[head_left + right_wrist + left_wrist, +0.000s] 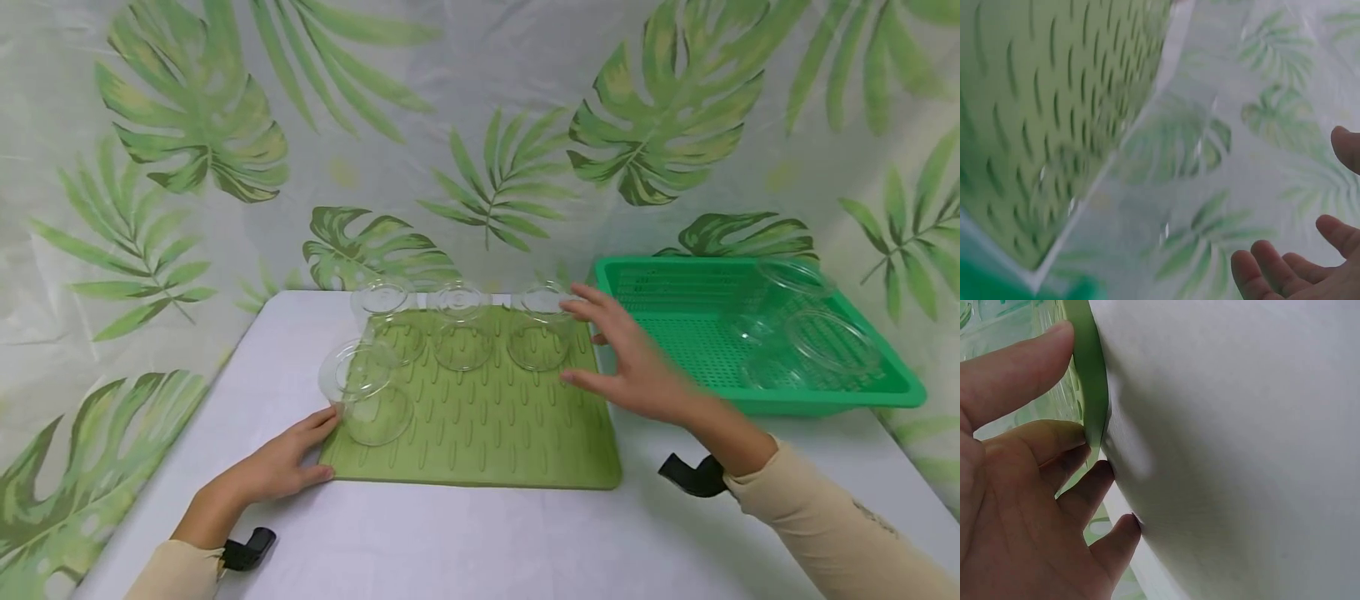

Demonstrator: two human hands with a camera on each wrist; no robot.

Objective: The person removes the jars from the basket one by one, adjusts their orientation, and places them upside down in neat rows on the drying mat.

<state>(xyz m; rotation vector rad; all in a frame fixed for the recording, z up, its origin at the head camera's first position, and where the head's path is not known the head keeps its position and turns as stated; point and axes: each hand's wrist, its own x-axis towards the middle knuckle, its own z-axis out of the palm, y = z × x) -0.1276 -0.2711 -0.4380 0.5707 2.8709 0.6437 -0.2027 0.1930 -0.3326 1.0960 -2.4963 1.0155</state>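
Three clear cups stand in a row along the back of a green ridged mat (480, 433): a left one (403, 343), a middle one (462, 350) and a right one (538, 346). Another clear cup (378, 417) stands nearer, at the mat's left side. My left hand (281, 462) rests at the mat's left edge beside that cup, thumb and fingers spread. In the left wrist view its fingertips touch or nearly touch the mat's rim (1090, 381). My right hand (637, 358) hovers right of the right cup, fingers loosely extended, holding nothing; contact with the cup cannot be made out.
A green plastic basket (765, 404) stands on the right, with two clear cups, one farther back (787, 292) and one nearer (817, 354), inside. A white cloth (465, 533) covers the table. A leaf-patterned sheet (495, 183) hangs behind.
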